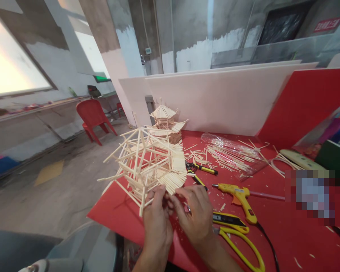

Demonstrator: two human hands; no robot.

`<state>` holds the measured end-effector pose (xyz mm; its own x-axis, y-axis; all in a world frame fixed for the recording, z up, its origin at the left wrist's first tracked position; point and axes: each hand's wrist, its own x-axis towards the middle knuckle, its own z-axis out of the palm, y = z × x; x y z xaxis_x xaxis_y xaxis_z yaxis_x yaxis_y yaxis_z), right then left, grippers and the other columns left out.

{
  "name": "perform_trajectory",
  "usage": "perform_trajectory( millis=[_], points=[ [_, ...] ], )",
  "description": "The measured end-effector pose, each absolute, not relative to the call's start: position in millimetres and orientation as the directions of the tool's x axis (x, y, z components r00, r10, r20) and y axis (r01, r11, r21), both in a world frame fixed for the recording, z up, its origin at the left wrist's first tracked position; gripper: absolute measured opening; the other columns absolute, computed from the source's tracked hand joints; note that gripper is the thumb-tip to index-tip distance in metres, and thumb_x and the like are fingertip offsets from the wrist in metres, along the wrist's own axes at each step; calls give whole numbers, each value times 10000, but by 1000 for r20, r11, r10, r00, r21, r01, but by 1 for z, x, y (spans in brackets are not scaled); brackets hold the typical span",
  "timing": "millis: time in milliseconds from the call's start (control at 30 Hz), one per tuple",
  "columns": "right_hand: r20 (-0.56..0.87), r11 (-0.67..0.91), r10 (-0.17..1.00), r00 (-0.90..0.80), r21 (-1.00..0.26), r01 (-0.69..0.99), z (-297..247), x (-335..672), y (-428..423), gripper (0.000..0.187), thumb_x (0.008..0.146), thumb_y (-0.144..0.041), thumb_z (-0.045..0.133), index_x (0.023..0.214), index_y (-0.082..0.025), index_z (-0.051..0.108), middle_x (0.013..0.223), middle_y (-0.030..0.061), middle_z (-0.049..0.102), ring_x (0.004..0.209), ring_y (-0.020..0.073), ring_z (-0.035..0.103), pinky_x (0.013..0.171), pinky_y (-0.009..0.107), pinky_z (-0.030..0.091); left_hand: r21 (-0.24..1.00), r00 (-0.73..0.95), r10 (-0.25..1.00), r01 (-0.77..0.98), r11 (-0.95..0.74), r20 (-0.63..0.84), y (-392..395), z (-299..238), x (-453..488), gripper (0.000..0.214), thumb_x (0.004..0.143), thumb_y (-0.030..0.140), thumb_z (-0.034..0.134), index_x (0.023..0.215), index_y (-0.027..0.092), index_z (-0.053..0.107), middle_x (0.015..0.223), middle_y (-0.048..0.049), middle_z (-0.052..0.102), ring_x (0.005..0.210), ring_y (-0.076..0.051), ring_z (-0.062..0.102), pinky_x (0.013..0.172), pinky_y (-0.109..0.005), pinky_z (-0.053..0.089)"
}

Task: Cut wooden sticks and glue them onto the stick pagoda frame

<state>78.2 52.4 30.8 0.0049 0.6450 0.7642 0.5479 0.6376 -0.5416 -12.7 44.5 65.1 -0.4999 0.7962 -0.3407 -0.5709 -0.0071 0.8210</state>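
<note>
A pavilion-like model of thin wooden sticks (143, 158) stands at the front left of the red table, part bare frame and part covered with a fan of closely laid sticks (172, 181). My left hand (158, 213) is closed on the near edge of this model, thumb and fingers pressed together below the fan. Close beside it, my right hand (197, 209) pinches with thumb and forefinger at the fan's lower edge. Whatever lies between the right fingertips is hidden or too small to name.
Right of my hands lie yellow-handled pliers (205, 169), a yellow glue gun (238, 194), a box cutter (231, 221) and yellow-handled scissors (243, 241). Behind are loose sticks in a plastic bag (232, 155) and another stick pavilion (163, 115). A white board (209, 102) closes the table's back.
</note>
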Motion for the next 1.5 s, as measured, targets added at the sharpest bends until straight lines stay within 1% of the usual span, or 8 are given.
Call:
perform_trajectory(
  millis=[500, 767, 967, 1067, 1167, 1233, 1333, 1500],
  points=[
    [837, 727, 543, -74, -424, 540, 36, 81, 50, 283, 862, -76, 574, 1077, -226, 679, 863, 41, 602, 799, 166, 552, 679, 302, 456, 795, -503, 793, -605, -39, -344, 45, 64, -13, 230, 657, 255, 779, 693, 189, 561, 536, 74, 545, 428, -71, 464, 418, -180, 339],
    [837, 700, 541, 83, -503, 507, 52, 91, 41, 190, 878, -82, 554, 979, -224, 631, 926, 44, 647, 887, 176, 606, 787, 330, 498, 832, -384, 864, -551, 70, -327, 17, 60, -14, 348, 618, 447, 813, 691, 163, 625, 547, 25, 571, 430, -86, 487, 414, -190, 372],
    [635, 658, 736, -233, -592, 464, 86, 147, 32, 88, 924, -194, 550, 871, -243, 600, 838, -8, 692, 767, 136, 652, 681, 244, 512, 943, -330, 924, -323, 79, -191, -9, 56, -35, 324, 646, 398, 810, 878, 177, 764, 613, -38, 629, 527, -141, 532, 501, -231, 423],
    [495, 637, 771, -402, -630, 445, 97, 160, 30, 107, 921, -220, 566, 830, -253, 612, 769, -31, 673, 698, 124, 635, 615, 229, 498, 998, -126, 991, -40, -45, 40, -13, 66, -39, 161, 655, 339, 816, 734, 201, 795, 803, -114, 686, 705, -223, 607, 640, -298, 473],
    [441, 628, 764, -470, -674, 388, 97, 151, 28, 103, 917, -224, 575, 830, -258, 618, 784, -43, 678, 720, 118, 642, 642, 224, 507, 985, 86, 992, 135, -108, 97, -15, 73, -35, 179, 737, 310, 759, 584, 218, 765, 659, -78, 599, 658, -202, 549, 617, -294, 431],
    [479, 601, 793, -375, -716, 355, 91, 139, 26, 57, 922, -254, 576, 949, -262, 626, 828, -35, 691, 737, 117, 655, 653, 217, 523, 994, 69, 996, 87, -59, 53, -15, 73, -31, 268, 734, 332, 764, 504, 202, 719, 591, -46, 522, 594, -162, 488, 556, -263, 388],
    [592, 610, 788, -172, -708, 356, 74, 121, 20, 160, 901, -298, 618, 1044, -227, 607, 827, -5, 686, 704, 123, 652, 617, 218, 526, 954, -44, 981, -244, 171, -187, -11, 69, -30, 302, 696, 419, 779, 543, 167, 712, 512, 16, 433, 431, -67, 316, 418, -206, 234],
    [814, 766, 550, -187, -402, 502, 46, 106, 12, 178, 847, -201, 684, 1016, -161, 642, 847, 66, 669, 753, 166, 624, 668, 282, 510, 761, -122, 890, -576, 297, -440, 5, 66, -30, 373, 592, 433, 829, 789, 123, 763, 464, 55, 450, 369, -15, 234, 382, -176, 118]
  ],
)
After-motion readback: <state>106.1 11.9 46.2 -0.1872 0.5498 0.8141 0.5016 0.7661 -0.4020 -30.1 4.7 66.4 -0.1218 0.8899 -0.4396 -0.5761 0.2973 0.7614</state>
